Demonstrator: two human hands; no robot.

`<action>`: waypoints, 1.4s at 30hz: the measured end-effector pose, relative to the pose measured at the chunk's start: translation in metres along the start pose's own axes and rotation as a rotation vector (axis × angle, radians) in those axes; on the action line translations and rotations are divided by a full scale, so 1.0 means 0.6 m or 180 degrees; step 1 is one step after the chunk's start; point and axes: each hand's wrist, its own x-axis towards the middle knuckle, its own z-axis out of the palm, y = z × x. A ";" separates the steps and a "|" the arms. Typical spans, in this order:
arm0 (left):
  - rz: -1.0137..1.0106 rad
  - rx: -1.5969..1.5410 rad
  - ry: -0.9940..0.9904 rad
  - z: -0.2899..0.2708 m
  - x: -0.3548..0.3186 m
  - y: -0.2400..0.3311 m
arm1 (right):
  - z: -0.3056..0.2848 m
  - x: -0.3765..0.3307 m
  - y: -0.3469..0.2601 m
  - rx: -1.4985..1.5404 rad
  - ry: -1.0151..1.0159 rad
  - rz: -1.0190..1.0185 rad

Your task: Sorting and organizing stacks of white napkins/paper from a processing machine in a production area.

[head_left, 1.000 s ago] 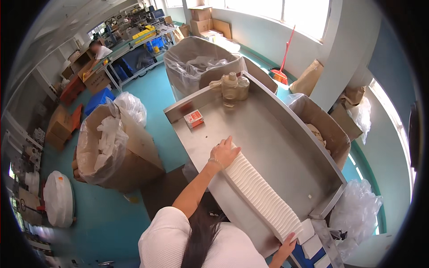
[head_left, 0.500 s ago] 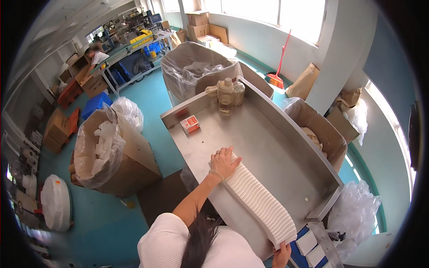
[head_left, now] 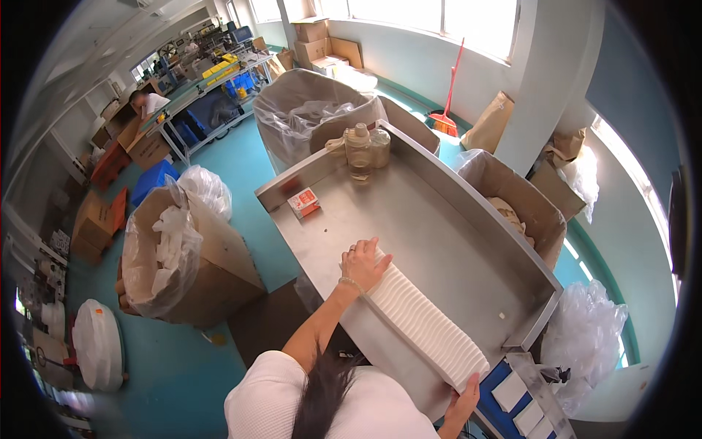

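Along the near edge of the steel table (head_left: 453, 234), a long row of thin white pieces (head_left: 428, 318) is laid slantwise, its pieces packed face to face. Its far end is clasped by the left hand (head_left: 365, 265), whose fingers are curved over the top and end; its near end is gripped by the right hand (head_left: 463, 402), with the thumb pressed against the last pieces. The row is thus held between both hands. Just beside the right hand, separate white pads (head_left: 510, 393) are carried on a blue strip (head_left: 496, 380). Toward the table's far end, a red-and-white box (head_left: 304, 203) and a clear bottle (head_left: 359, 155) are set well apart from the row.
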 end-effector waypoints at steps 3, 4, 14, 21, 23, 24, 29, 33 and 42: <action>0.0073 -0.0050 -0.0047 0.005 0.000 0.005 | -0.019 -0.031 -0.006 0.1177 -0.0248 0.0716; 0.0043 -0.0044 -0.0050 0.003 -0.005 0.002 | -0.033 -0.038 -0.005 0.1438 -0.0600 0.1117; 0.0494 0.0109 0.0237 0.025 0.005 -0.010 | -0.049 -0.031 -0.018 0.1741 0.0069 0.0582; 0.0411 -0.0131 -0.0024 0.012 0.024 -0.010 | 0.028 -0.037 -0.060 0.0565 0.0319 0.0320; 0.0451 -0.0157 -0.0128 0.021 0.018 -0.008 | 0.007 -0.041 -0.046 0.0652 -0.0151 0.0577; 0.0402 -0.0143 -0.0153 0.028 0.020 -0.005 | -0.006 -0.048 -0.044 0.0181 -0.0017 0.0853; 0.0428 -0.0126 -0.0178 0.016 0.001 -0.009 | -0.052 -0.036 -0.021 0.1610 0.0801 0.0368; 0.0487 -0.0141 -0.0164 0.013 -0.003 -0.013 | 0.005 -0.054 -0.017 -0.0803 0.0243 -0.0300; 0.0424 -0.0126 -0.0196 0.036 0.004 0.025 | -0.017 -0.030 -0.054 -0.0018 -0.0201 0.0283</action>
